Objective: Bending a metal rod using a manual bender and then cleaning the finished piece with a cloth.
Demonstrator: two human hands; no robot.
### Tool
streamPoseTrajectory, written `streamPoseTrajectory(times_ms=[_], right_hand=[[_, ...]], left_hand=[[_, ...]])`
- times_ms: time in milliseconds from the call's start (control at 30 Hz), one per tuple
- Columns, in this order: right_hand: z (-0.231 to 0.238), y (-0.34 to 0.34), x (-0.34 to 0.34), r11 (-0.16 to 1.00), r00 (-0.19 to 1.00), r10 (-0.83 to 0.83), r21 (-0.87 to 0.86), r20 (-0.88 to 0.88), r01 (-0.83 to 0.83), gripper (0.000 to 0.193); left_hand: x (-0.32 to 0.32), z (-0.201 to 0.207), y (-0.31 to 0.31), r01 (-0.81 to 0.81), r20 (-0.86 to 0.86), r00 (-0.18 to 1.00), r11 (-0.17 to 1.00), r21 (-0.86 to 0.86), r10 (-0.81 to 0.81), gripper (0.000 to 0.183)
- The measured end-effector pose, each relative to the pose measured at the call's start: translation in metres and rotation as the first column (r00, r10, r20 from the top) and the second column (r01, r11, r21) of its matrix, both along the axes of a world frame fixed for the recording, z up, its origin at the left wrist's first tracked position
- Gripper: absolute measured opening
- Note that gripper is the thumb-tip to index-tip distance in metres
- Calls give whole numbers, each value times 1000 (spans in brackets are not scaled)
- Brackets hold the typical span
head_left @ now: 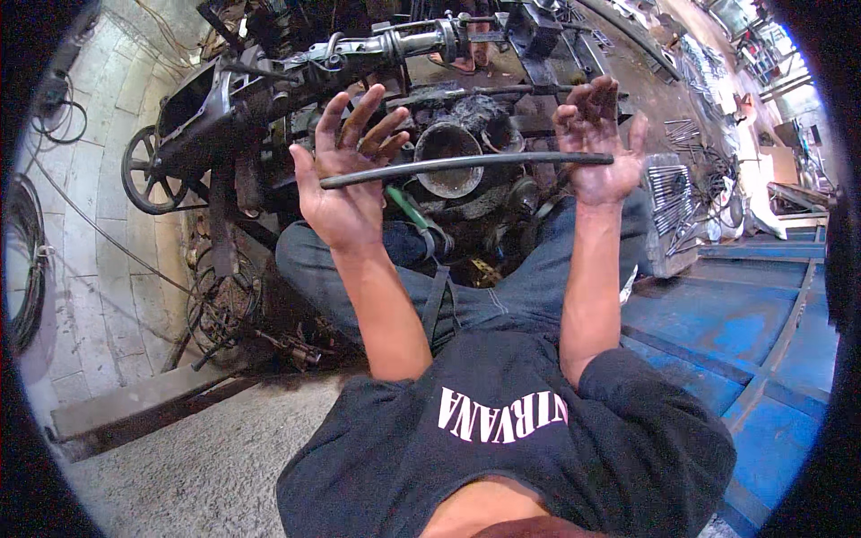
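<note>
A dark, slender metal rod [466,162] lies crosswise in front of me, its ends against my two palms. Its left end touches my left hand [348,179], which is open with fingers spread and thumb out. The right end lies across my right hand [599,148]; that palm is up and its fingers are apart, slightly curled. Neither hand has its fingers wrapped around the rod. Behind the rod, between my knees, is a round grimy metal bowl [447,160]. Close below my left hand is a tool with a green handle [406,208]; its far part is partly hidden.
A machine with a long metal shaft [395,47] and a spoked wheel [152,170] stands ahead and left. At right, a block of metal rods [668,202] sits by blue metal panels [744,314]. A person's bare feet [466,63] show beyond the machine. Cable coils [27,260] hang at left.
</note>
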State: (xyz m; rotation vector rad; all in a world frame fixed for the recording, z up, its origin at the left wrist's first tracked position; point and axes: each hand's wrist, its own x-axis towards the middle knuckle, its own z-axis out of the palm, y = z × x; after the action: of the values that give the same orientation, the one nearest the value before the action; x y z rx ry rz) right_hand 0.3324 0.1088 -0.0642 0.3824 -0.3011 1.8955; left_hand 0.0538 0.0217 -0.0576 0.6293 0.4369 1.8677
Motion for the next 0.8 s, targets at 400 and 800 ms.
streamPoseTrajectory(times_ms=[400,800], right_hand=[[-19,-1,-1,996,989,15,89,-146,-2,68],[-15,-10,-12,965,991,-116,-244,-65,97,66]], left_hand=[[12,-9,22,189,682,610,910,368,-403,51],[16,10,7,74,660,751,993,-96,8,53]])
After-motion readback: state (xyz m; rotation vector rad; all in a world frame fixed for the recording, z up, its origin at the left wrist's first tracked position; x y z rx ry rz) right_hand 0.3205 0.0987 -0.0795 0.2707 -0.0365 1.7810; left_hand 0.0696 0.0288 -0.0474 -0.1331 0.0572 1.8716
